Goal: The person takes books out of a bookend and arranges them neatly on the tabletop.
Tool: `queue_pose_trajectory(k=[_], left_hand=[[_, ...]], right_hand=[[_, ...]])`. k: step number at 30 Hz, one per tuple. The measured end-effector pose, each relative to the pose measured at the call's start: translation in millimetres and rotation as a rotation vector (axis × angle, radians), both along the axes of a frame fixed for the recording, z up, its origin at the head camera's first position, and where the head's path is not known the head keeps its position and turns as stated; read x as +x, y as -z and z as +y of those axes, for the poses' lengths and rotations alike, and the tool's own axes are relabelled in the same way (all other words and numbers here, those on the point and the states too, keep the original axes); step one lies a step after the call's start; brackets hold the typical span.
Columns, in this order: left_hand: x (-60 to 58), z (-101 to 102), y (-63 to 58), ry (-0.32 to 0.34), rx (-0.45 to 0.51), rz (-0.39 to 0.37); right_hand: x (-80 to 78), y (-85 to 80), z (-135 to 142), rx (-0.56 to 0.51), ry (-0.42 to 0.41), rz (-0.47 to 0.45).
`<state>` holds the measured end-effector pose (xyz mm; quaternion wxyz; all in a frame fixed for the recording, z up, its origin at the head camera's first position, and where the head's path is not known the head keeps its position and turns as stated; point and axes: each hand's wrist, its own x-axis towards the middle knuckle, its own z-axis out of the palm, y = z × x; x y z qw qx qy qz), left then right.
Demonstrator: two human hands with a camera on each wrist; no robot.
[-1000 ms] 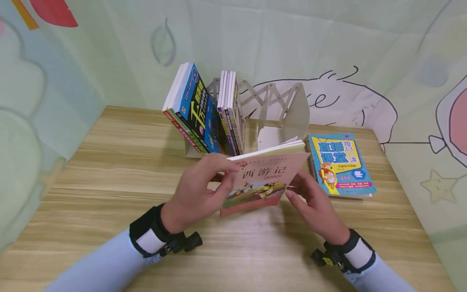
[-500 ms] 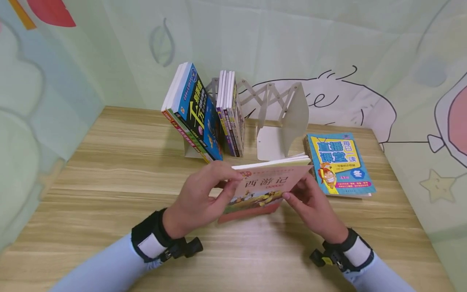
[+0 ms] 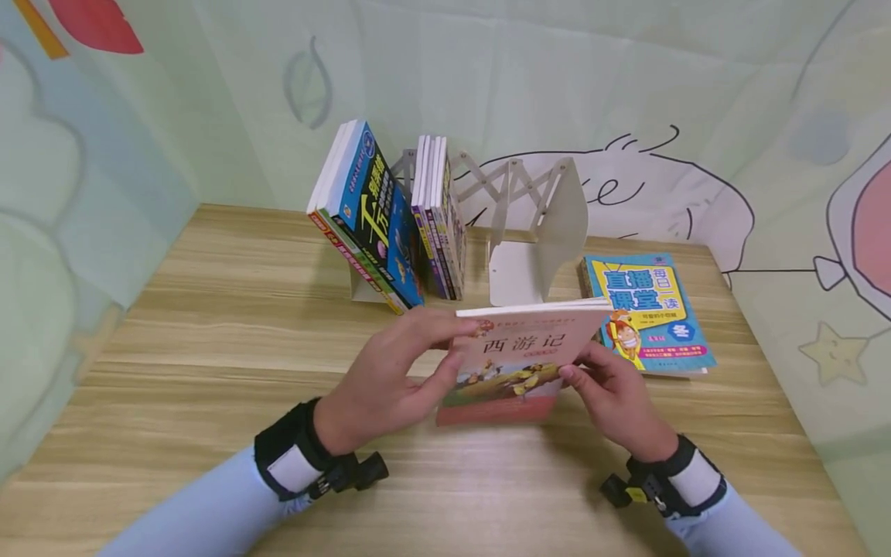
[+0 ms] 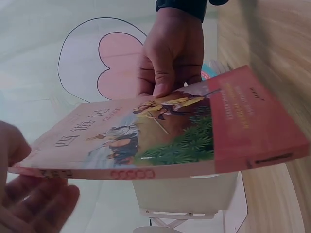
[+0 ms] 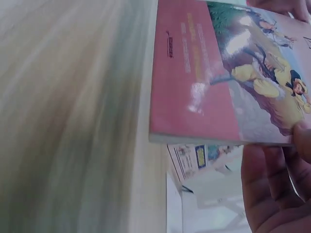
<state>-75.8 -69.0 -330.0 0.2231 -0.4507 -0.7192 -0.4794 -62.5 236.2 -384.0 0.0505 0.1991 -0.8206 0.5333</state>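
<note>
A pink paperback book [image 3: 515,363] with an illustrated cover is held up in front of me between both hands, its cover facing me. My left hand [image 3: 393,379] pinches its upper left corner, thumb on the cover and fingers behind. At the right edge, my right hand [image 3: 619,394] grips it with the thumb on the front. In the left wrist view the book's spine [image 4: 131,174] runs along the left hand's side. The right wrist view has the right fingers [image 5: 262,179] under the book, on its back side.
Behind the book stands a white expanding bookend rack [image 3: 515,271]. Its left part holds leaning blue-covered books [image 3: 376,216] and several thin upright books [image 3: 438,216]. A blue and yellow book [image 3: 650,309] lies flat on top of a stack at the right of the wooden table [image 3: 230,309].
The book has moved slightly down and to the right with both hands. Its pages, a little fanned at the top earlier, are now closed together. The right thumb has come onto the cover.
</note>
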Motion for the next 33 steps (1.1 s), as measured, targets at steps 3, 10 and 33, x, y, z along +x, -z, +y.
queue_pose_trajectory(k=[3,10,33], left_hand=[[-0.3,-1.4,0.2,-0.025,-0.066,-0.04],[-0.5,-7.0,7.2,-0.099,-0.114,-0.144],[-3.6,-9.9,20.4,-0.164,-0.162,-0.17]], right_hand=[[-2.0,-3.7,8.7,-0.016,0.056,0.028],[-5.4,-13.4,32.8,0.011,0.239,-0.05],[-36.3,-13.0,134.8,-0.192,0.611,-0.326]])
